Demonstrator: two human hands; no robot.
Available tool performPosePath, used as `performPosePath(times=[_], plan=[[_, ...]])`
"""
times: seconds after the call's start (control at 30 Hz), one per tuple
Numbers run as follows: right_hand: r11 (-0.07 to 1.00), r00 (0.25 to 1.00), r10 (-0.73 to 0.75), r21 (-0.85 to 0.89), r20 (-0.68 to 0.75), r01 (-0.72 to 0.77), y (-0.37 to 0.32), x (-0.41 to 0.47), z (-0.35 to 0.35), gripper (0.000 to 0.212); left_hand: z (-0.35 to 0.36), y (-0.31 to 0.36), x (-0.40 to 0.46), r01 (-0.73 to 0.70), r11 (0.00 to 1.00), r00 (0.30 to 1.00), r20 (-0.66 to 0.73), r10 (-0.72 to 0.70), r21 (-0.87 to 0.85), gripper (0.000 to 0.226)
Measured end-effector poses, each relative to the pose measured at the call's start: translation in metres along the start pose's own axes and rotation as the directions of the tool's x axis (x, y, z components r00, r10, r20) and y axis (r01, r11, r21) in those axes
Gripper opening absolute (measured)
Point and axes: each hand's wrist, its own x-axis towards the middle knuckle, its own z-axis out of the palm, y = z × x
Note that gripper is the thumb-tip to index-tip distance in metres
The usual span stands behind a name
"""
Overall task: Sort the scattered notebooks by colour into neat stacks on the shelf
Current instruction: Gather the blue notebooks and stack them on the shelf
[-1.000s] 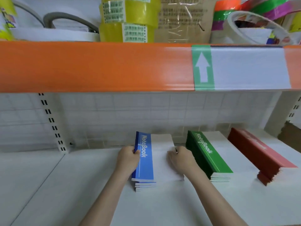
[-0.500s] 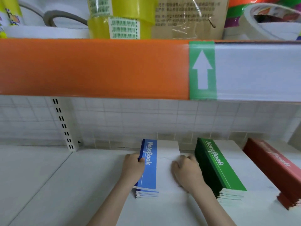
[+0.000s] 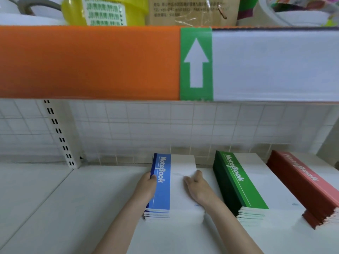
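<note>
White shelf (image 3: 55,208): bare metal board under both forearms, carrying three stacks of notebooks side by side.
Left hand (image 3: 146,186): curled against the left edge of the blue stack, thumb on the blue cover strip, fingers wrapped down the spine side; closed on that stack.
Right hand (image 3: 199,187): lies palm down on the white part of the top blue notebook, fingers bent and pressing near its right edge; whether the fingers hook over the edge I cannot tell.
Blue stack (image 3: 162,191): between the two hands, a few notebooks high, edges nearly flush.
Green stack (image 3: 240,182): just right of the right hand, apart from it, taller than the blue one.
Red stack (image 3: 302,186): further right again, beyond the green stack, partly cut by the frame.
Back wall (image 3: 165,129): white wire grid beyond the hands, slotted upright to the left.
Upper shelf (image 3: 91,61): above, orange front strip with a green arrow label (image 3: 196,63); yellow tape rolls (image 3: 104,11) on top.
</note>
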Motion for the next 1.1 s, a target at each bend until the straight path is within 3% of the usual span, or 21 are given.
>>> performPosePath(times=[0.17,0.3,0.4,0.5,0.6,0.8,1.1], plan=[[1.000,1.000,0.003,0.020,0.015,-0.004,0.000,0.001,-0.002,0.022,-0.001,-0.001,-0.001,0.005,1.000,1.000,0.015,-0.005,0.001,0.024],[0.999,1.000,-0.004,0.041,-0.001,0.004,-0.001,-0.002,-0.006,0.048,-0.005,0.003,0.000,0.038,0.997,0.999,0.038,-0.035,-0.074,0.022],[0.990,0.995,-0.056,-0.131,-0.084,0.045,-0.006,-0.008,-0.008,0.062,-0.013,0.005,-0.002,0.030,0.996,0.999,0.014,-0.029,-0.088,0.026],[0.946,0.978,-0.162,-0.303,-0.135,0.115,-0.019,-0.013,-0.010,0.064,-0.027,0.003,-0.008,-0.045,0.996,0.998,-0.041,0.049,0.079,0.025],[0.869,0.945,-0.292,-0.453,-0.144,0.200,-0.042,-0.017,-0.002,0.054,-0.056,-0.002,-0.015,-0.098,0.954,0.984,-0.117,0.136,0.283,0.042],[0.680,0.895,-0.444,-0.635,0.040,0.366,-0.093,-0.038,0.076,0.041,-0.139,-0.026,-0.042,-0.117,0.867,0.949,-0.203,0.241,0.484,0.043],[0.612,0.774,-0.508,-0.475,0.377,0.633,-0.177,-0.084,0.235,0.047,-0.305,-0.081,-0.092,0.111,0.693,0.919,-0.339,0.202,0.713,0.048]])
